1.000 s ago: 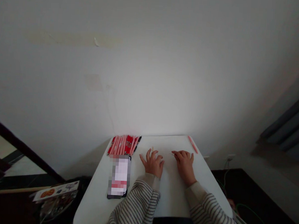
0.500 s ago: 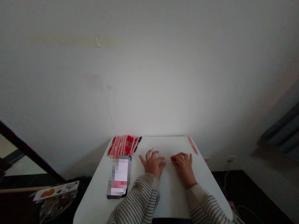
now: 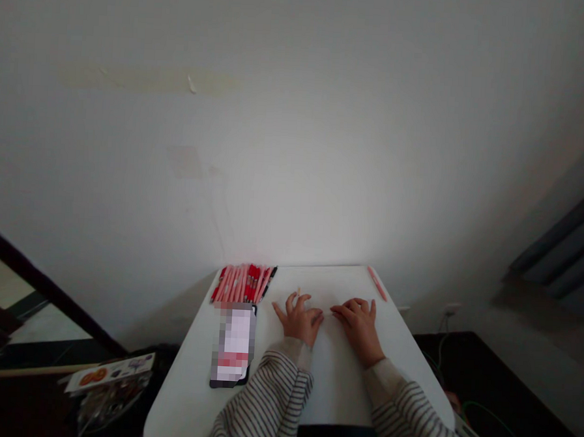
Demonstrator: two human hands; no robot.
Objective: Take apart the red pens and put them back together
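Note:
Over the middle of the white table (image 3: pixel 334 390), my left hand (image 3: pixel 299 322) pinches thumb and index finger together while its other fingers fan out. What sits in that pinch is too small to make out. A pale narrow tip (image 3: pixel 298 290) shows just beyond the left fingers. Facing it across a small gap, my right hand (image 3: pixel 362 330) has thumb and index finger closed, pointing left. Anything between those fingertips is also too tiny to name. Left of my left hand lies a row of pink, red and black pens (image 3: pixel 242 283).
A phone (image 3: pixel 236 346), its screen blurred out, lies below the pen row. One pink pen (image 3: pixel 377 283) rests by the table's far right edge. The wall (image 3: pixel 305 147) rises directly behind the table. A cluttered bin (image 3: pixel 111 398) stands at lower left.
The left thumb and index finger, slightly apart before, now meet in a pinch. My right fingertips have shifted slightly left. The pens and phone stay in place.

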